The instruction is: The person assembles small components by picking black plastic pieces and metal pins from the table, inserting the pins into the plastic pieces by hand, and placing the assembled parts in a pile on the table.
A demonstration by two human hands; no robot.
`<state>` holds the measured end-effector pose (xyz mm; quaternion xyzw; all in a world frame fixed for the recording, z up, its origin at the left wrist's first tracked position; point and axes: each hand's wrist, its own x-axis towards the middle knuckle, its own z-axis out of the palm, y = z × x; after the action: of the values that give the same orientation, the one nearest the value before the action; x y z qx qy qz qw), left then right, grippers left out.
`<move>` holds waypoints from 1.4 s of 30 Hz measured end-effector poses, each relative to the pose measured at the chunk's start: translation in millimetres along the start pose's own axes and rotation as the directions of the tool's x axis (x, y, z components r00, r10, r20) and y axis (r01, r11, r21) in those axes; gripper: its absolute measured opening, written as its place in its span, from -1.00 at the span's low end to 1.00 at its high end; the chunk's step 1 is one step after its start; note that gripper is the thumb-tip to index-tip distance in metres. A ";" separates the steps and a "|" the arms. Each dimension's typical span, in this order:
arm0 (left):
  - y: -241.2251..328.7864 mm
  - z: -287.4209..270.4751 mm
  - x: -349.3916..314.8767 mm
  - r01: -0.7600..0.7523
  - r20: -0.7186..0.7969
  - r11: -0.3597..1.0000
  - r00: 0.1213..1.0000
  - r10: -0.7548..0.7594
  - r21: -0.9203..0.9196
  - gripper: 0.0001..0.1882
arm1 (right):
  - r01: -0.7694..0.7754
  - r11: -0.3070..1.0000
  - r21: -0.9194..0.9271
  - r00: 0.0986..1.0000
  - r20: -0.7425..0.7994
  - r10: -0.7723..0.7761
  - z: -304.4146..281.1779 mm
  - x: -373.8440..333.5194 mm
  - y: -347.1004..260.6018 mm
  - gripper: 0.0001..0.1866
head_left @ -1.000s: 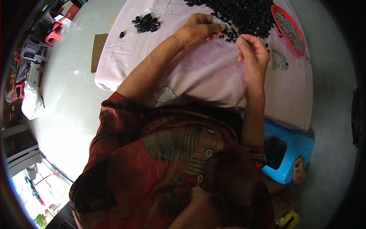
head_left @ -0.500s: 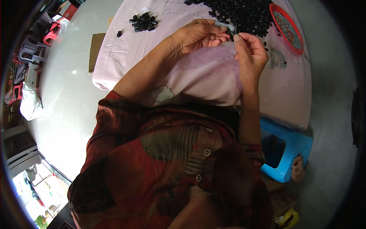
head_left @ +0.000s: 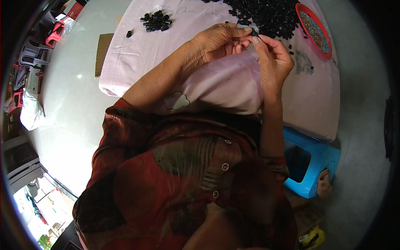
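Over the far part of the cloth-covered table, my left hand (head_left: 221, 41) is closed, its thumb and forefinger pinching a small black cylindrical piece (head_left: 255, 33). A grey speckled wrap (head_left: 246, 28) shows at the tips of those fingers. Close against that piece, the thumb and forefinger of my right hand (head_left: 274, 58) are pressed together. Whatever they hold is too small to make out. Just beyond both hands spreads a large heap of similar black pieces (head_left: 266, 16). A smaller pile of black pieces (head_left: 156, 21) lies to the left, with one single piece (head_left: 128, 33) beside it.
A red tray (head_left: 328, 52) of small silvery bits stands at the table's far right. Loose silvery bits (head_left: 303, 63) lie on the pink cloth (head_left: 308, 100) near it. A blue plastic stool (head_left: 310, 187) is at my right, and a cardboard sheet (head_left: 104, 54) lies beyond the left edge.
My right fingertips have shifted slightly up and left, closing up to the black piece in my left hand. The left hand has barely moved.
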<state>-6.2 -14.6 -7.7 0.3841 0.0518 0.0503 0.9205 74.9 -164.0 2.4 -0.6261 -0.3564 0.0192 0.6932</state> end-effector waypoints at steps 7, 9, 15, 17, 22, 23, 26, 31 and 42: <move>-2.2 5.9 -3.2 0.006 0.019 0.997 1.000 -0.005 -0.079 -0.80 | 0.006 0.997 0.074 1.000 0.006 -0.007 1.6 -1.4 -5.0 -0.81; -2.6 6.8 -3.7 -0.005 0.007 0.998 1.000 0.005 -0.063 -0.80 | -0.073 0.991 0.108 0.997 0.030 0.071 2.1 -2.5 -8.9 -0.82; -4.8 14.3 -8.5 -0.035 -0.051 0.998 0.998 0.038 0.054 -0.79 | -0.052 0.992 0.117 0.999 -0.009 0.054 2.2 -1.8 -6.1 -0.81; -4.6 13.7 -9.1 -0.041 -0.047 0.998 0.998 0.044 0.053 -0.80 | -0.055 0.994 0.093 0.998 0.010 0.055 1.5 -2.0 -7.0 -0.81; 4.0 9.1 -11.2 -0.016 -0.130 0.934 0.989 0.067 0.357 -0.80 | 0.238 0.947 -0.217 0.961 0.194 -0.197 -7.9 9.0 -3.4 -0.70; 5.0 4.8 -12.3 -0.015 -0.134 0.934 0.989 0.067 0.356 -0.80 | 0.416 0.814 -0.406 0.897 0.332 -0.292 -10.0 11.1 -11.0 -0.66; 6.9 -2.0 -13.9 -0.030 -0.071 0.833 0.994 0.083 0.552 -0.78 | 0.547 0.705 -0.452 0.818 0.468 -0.334 -17.0 14.6 -12.1 -0.62; 9.7 0.8 -17.5 -0.003 -0.082 0.852 0.995 0.054 0.524 -0.71 | 0.508 0.765 -0.395 0.829 0.465 -0.311 -16.3 12.5 -14.8 -0.64; 10.6 -2.2 -18.0 0.021 -0.083 0.631 0.994 0.068 0.775 -0.77 | 0.741 0.444 -0.504 0.584 0.810 -0.054 -20.3 33.6 -28.8 -0.67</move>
<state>-24.9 -8.0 -0.7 0.7394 0.1111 0.0552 0.6617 98.4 -171.7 44.3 -0.6953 -0.7034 -0.0948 0.1131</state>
